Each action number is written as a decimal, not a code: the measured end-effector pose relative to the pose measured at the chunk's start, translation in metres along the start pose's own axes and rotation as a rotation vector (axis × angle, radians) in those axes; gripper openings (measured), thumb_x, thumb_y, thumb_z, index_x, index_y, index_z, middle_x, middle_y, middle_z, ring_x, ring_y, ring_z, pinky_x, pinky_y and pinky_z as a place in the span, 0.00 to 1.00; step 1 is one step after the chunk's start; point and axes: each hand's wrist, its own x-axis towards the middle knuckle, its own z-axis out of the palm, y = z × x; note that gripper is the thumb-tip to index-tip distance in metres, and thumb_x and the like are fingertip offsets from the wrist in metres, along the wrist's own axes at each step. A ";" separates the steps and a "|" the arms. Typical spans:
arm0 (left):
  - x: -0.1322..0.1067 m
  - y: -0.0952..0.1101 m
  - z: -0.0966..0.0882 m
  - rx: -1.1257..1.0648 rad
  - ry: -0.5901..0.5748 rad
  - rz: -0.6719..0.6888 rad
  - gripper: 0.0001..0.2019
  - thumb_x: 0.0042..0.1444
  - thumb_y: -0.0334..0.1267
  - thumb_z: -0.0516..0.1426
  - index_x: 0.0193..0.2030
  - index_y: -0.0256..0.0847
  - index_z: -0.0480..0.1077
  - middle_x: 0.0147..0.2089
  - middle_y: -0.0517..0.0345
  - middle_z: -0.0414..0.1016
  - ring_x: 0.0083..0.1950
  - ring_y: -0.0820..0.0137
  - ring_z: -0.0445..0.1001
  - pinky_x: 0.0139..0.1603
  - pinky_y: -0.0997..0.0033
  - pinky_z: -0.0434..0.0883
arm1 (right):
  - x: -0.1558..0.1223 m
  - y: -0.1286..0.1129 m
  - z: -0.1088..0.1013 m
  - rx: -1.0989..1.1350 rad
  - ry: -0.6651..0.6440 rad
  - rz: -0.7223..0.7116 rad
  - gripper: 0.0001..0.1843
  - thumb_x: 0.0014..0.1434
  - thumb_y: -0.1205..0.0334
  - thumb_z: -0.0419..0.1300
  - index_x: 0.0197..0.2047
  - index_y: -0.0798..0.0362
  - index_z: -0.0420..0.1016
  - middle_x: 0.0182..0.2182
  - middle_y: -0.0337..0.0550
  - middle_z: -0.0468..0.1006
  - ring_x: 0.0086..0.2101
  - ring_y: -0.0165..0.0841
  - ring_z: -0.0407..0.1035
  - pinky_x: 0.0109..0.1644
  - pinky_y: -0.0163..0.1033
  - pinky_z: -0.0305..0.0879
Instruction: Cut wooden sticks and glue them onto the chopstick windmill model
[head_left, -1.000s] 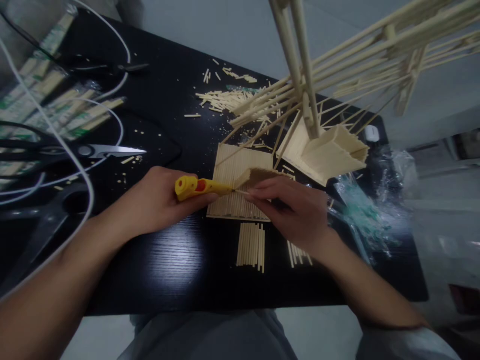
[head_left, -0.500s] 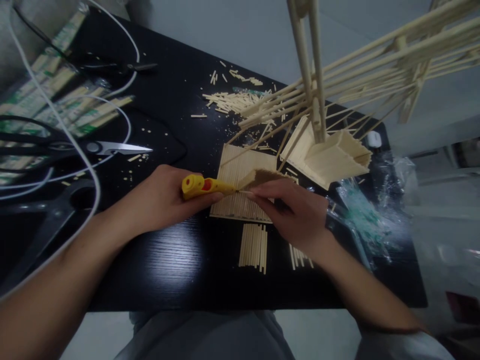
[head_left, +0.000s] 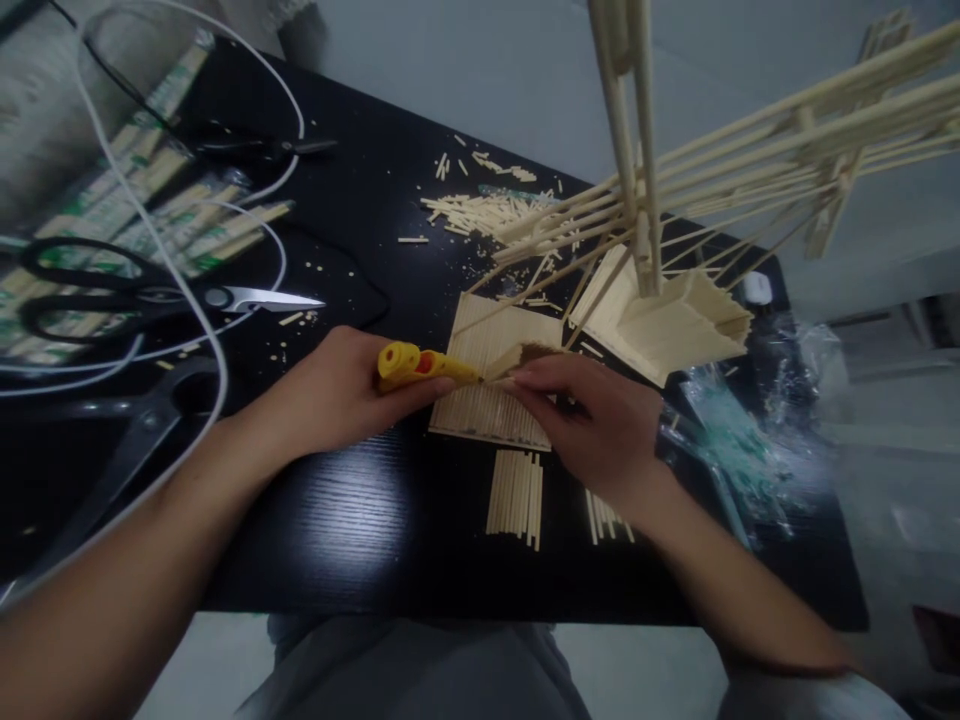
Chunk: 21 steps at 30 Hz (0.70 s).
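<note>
My left hand (head_left: 341,392) is closed around a yellow glue gun (head_left: 420,366), its tip pointing right. Just beyond that tip, my right hand (head_left: 592,410) pinches a short wooden stick (head_left: 501,381), mostly hidden by the fingertips. Both hands are above a flat panel of sticks laid side by side (head_left: 469,330). A small raised wall of sticks (head_left: 517,355) stands on this panel, partly behind my right fingers. Cut sticks (head_left: 515,500) lie in a row just in front of the panel, and more sticks (head_left: 606,520) lie below my right hand.
A tall stick framework (head_left: 645,230) rises at the right beside a box-like stick piece (head_left: 682,325). Loose stick bits (head_left: 480,212) are heaped behind. Scissors (head_left: 255,298), a white cable (head_left: 161,240) and packaged sticks (head_left: 112,205) occupy the left; crumpled plastic wrap (head_left: 739,440) lies right.
The whole view has shifted slightly, moving things right in the picture. Less of the stick shows between the glue gun's tip and my right fingertips. Both hands keep their hold.
</note>
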 end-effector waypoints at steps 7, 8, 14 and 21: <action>-0.001 -0.002 0.001 -0.003 0.016 0.041 0.23 0.62 0.59 0.62 0.25 0.42 0.73 0.20 0.64 0.64 0.22 0.75 0.60 0.22 0.71 0.55 | -0.001 -0.001 0.001 -0.082 -0.002 -0.060 0.10 0.65 0.72 0.70 0.41 0.46 0.81 0.39 0.38 0.89 0.39 0.34 0.86 0.43 0.37 0.84; -0.001 -0.002 0.001 -0.002 0.021 0.041 0.23 0.61 0.59 0.62 0.25 0.42 0.73 0.20 0.63 0.64 0.22 0.75 0.60 0.22 0.71 0.55 | -0.001 -0.001 0.000 -0.088 -0.005 -0.058 0.10 0.66 0.72 0.70 0.41 0.45 0.81 0.39 0.37 0.89 0.39 0.34 0.86 0.42 0.37 0.84; -0.001 -0.002 0.002 -0.007 0.028 0.046 0.24 0.62 0.59 0.62 0.25 0.41 0.73 0.20 0.63 0.64 0.21 0.75 0.60 0.21 0.72 0.55 | 0.001 0.001 -0.001 -0.071 0.002 -0.057 0.09 0.66 0.73 0.69 0.41 0.46 0.80 0.39 0.39 0.89 0.41 0.35 0.86 0.44 0.37 0.84; 0.000 -0.003 0.002 0.008 0.029 0.039 0.24 0.62 0.60 0.61 0.26 0.41 0.73 0.20 0.63 0.65 0.22 0.75 0.60 0.21 0.72 0.56 | 0.002 0.001 -0.002 -0.075 -0.006 -0.067 0.09 0.66 0.72 0.68 0.41 0.46 0.81 0.39 0.38 0.88 0.40 0.34 0.86 0.45 0.36 0.84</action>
